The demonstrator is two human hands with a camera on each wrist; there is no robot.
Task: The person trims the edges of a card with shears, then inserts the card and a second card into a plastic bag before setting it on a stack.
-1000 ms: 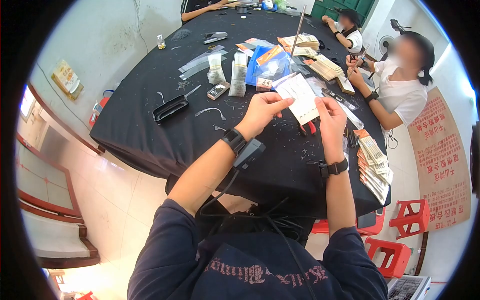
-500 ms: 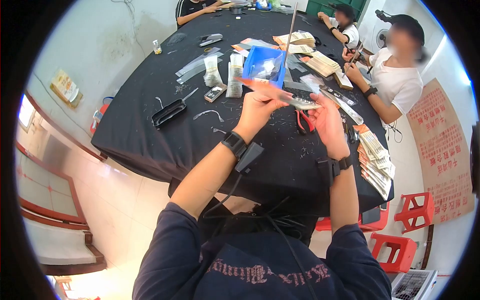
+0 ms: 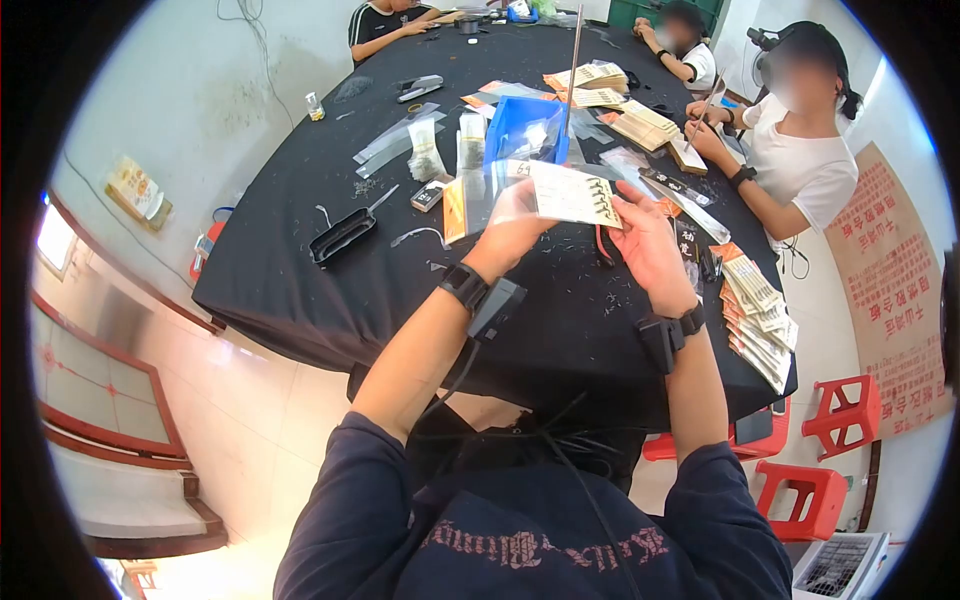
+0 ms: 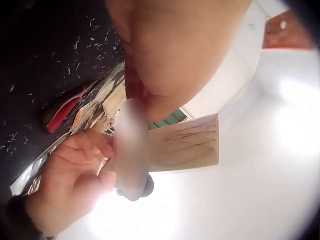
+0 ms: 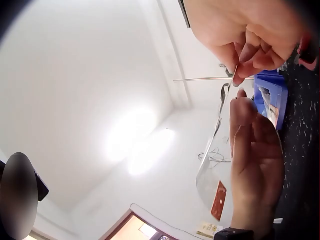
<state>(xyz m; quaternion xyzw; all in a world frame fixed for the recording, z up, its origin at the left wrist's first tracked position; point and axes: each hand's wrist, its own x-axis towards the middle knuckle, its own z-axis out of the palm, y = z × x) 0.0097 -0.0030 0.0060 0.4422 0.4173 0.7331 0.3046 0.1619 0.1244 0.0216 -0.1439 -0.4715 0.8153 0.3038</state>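
A pale card (image 3: 578,193) with a row of dark hook-like pieces along its right edge is held up over the table, with a clear plastic bag (image 3: 478,200) stretching left from it. The bag ends in an orange header (image 3: 455,212). My right hand (image 3: 650,240) pinches the card's right edge between thumb and fingers. Beneath the bag lies my left hand (image 3: 515,230), partly seen through the plastic; its fingers look fairly straight in the right wrist view. Thin dark lines cross the card (image 4: 185,142) in the left wrist view.
A blue bin (image 3: 515,130) stands behind my hands. Red-handled pliers (image 4: 65,110) lie below them. Packed cards (image 3: 755,310) are fanned at the right edge. A black tray (image 3: 342,238) and bundled clear strips (image 3: 425,150) sit leftward. Other people (image 3: 805,140) work around the table.
The card and bag have been turned: the card faced me upright, then tipped edge-on, and now lies sideways with the orange header leftward. My right hand now pinches the edge with the dark pieces.
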